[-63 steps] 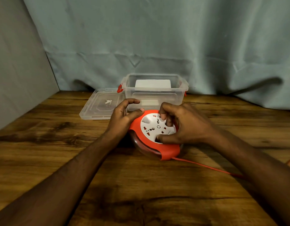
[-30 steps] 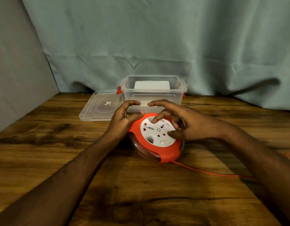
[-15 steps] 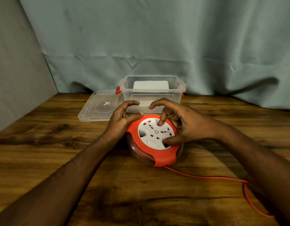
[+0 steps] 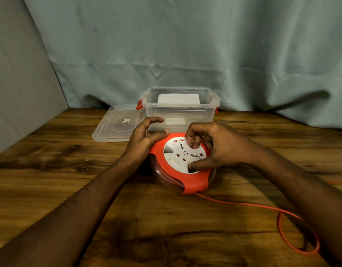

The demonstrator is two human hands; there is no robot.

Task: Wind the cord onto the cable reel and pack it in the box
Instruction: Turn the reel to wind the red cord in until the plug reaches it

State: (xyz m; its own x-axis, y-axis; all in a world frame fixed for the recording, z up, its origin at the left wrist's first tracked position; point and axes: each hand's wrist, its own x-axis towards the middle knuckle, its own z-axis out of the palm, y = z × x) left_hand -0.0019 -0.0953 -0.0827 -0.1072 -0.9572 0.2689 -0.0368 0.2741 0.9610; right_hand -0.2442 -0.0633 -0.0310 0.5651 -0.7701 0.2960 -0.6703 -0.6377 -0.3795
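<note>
A red cable reel (image 4: 180, 164) with a white socket face sat on a wooden counter (image 4: 60, 170), held from both sides by a person's bare hands. The left hand (image 4: 145, 139) braced the reel's red rim, its grip half-closed against that rim with the thumb pressed on the top edge and the fingers curled over the far side. The right hand (image 4: 218, 147) lay over the white disc, its grip pinched onto the disc, the fingertips (image 4: 194, 144) dug into a recess at the far edge and the thumb set in another recess at the near edge.

A thin red cord (image 4: 262, 206) left the reel below the right grip, ran across the counter toward the person and curled into a loose loop beneath the right forearm; more red cord showed through the reel's clear lower shell. Whether the loose end carried a plug could not be told.

Just beyond both grips stood a clear plastic box (image 4: 180, 110) with red latches, open at the top, a white rectangular item showing through its walls. Its clear lid (image 4: 118, 123) lay flat on the counter beyond the left grip, touching the box's side. A pale blue cloth (image 4: 185, 45) hung behind.
</note>
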